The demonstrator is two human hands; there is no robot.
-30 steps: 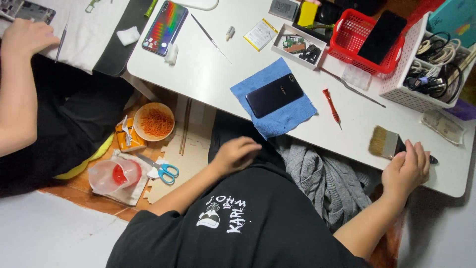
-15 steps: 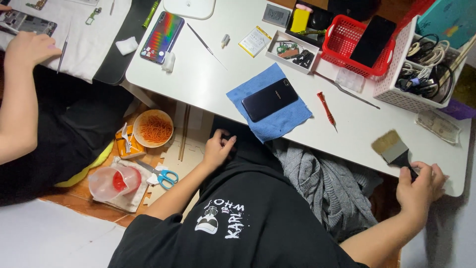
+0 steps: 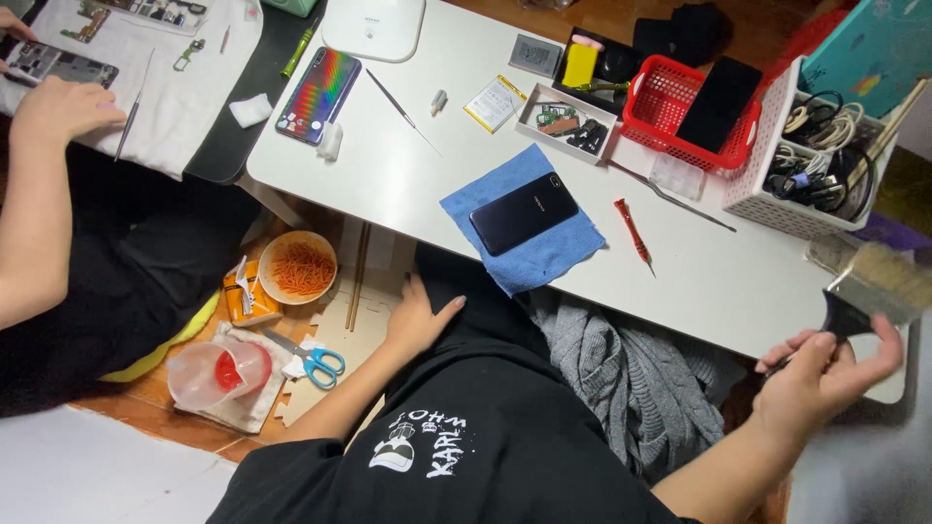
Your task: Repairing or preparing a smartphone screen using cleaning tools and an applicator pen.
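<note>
My right hand (image 3: 820, 374) grips the black handle of a wide flat brush (image 3: 879, 286) and holds it up at the right end of the white table (image 3: 408, 184). My left hand (image 3: 416, 315) rests flat, fingers apart, on the floor beside my dark trouser leg, below the table's front edge. A black phone (image 3: 524, 213) lies face down on a blue cloth (image 3: 563, 254) on the table, between my two hands. A red screwdriver (image 3: 633, 231) lies just right of the cloth.
Another person's arm and hand (image 3: 58, 107) work at a white cloth at far left. On the table are a rainbow-backed phone (image 3: 318, 95), a red basket (image 3: 680, 107) and a white basket of cables (image 3: 815, 175). On the floor: noodle bowl (image 3: 297, 267), scissors (image 3: 313, 359), plastic cup (image 3: 218, 374).
My right hand has lifted the brush off the table's right end and tilted it up. My left hand has slid left, down off my lap onto the floor.
</note>
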